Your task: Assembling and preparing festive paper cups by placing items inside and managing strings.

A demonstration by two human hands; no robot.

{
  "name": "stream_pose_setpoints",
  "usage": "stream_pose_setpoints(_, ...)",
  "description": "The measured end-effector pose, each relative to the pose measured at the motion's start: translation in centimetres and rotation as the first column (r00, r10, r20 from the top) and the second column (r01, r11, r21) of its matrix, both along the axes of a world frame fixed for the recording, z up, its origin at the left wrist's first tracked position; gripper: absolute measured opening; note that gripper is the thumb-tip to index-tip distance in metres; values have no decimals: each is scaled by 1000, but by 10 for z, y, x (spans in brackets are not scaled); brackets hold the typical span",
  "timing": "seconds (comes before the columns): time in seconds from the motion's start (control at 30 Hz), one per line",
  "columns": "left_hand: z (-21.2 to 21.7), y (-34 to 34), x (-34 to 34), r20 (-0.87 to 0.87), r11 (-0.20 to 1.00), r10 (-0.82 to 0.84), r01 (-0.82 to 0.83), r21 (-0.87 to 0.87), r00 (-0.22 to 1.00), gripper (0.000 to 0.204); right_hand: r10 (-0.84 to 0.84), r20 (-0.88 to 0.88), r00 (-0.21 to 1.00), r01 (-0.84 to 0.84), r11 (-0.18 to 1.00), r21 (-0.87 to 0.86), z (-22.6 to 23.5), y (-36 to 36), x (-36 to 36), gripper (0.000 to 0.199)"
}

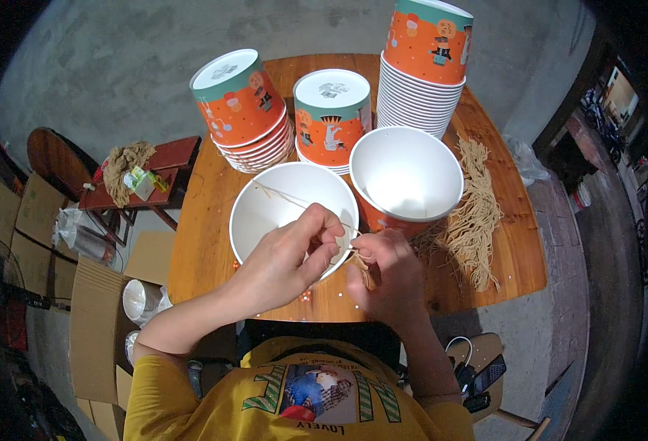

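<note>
My left hand (pixel 287 257) and my right hand (pixel 383 268) meet at the near rim of a white paper bowl (pixel 265 213) that stands open side up on the wooden table (pixel 199 242). Both pinch a thin tan string (pixel 283 195) that runs across the inside of the bowl. A second empty paper bowl (pixel 405 173) with an orange outside leans just to the right, touching the first. A pile of tan strings (pixel 475 213) lies right of it.
Three stacks of upside-down orange and teal paper bowls (pixel 239 99) (pixel 333 114) (pixel 423 62) stand at the table's far side. A small red stool (pixel 158 173) with strings and a bottle sits left. Cardboard boxes (pixel 96 323) lie on the floor at left.
</note>
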State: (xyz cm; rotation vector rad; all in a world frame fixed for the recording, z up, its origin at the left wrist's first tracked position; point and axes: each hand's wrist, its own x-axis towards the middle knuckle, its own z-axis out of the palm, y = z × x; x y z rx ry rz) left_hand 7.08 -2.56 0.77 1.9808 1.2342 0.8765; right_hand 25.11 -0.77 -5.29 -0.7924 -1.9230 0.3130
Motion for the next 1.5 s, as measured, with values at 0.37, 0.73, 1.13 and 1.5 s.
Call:
stream_pose_setpoints(0.37, 4, -3, 0, 27, 1000, -4, 3, 26, 1000, 15, -91, -2, 996, 90, 990, 110, -13, 5, 0, 33)
stream_pose_setpoints(0.73, -1, 0, -6, 21, 998, 45, -45, 40, 999, 15, 41, -41, 998, -47, 989, -140, -14, 8, 9, 27)
stream_pose_setpoints(1.13, -3, 0, -10, 12, 997, 65, -66, 34, 998, 15, 52, -28, 998, -53, 999, -8, -11, 12, 7, 11)
stream_pose_setpoints(1.5, 1, -12, -21, -162, 972, 38, 1, 235, 986, 20, 144, 35, 989, -144, 990, 4, -9, 15, 6, 15)
